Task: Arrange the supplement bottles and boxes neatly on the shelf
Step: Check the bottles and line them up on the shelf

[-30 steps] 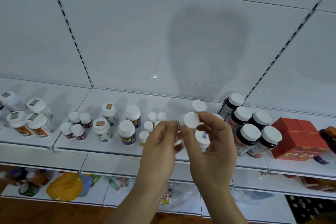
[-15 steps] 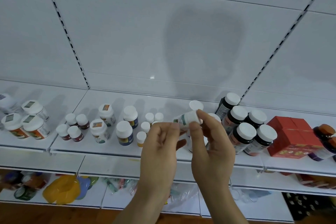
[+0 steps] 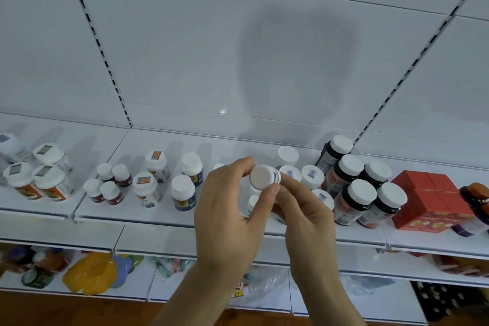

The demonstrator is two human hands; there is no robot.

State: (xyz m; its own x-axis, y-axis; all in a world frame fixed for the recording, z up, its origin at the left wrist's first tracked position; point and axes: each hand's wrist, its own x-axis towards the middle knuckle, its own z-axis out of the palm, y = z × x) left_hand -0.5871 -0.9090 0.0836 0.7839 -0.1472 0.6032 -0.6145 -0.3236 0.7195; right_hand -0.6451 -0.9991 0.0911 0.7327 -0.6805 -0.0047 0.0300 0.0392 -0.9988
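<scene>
Both hands, left (image 3: 225, 209) and right (image 3: 304, 214), pinching small white bottle (image 3: 263, 177) at frame centre; lying sideways, cap toward camera; shelf (image 3: 158, 216) just beyond.

Bottles (image 3: 183, 192) stand on the shelf (image 3: 158, 216), boxes (image 3: 428, 200) at their right.

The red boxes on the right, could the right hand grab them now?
Probably not yet. The right hand and the left hand both hold a small white bottle. The red boxes look unblocked in front, once the bottle is put down.
</scene>
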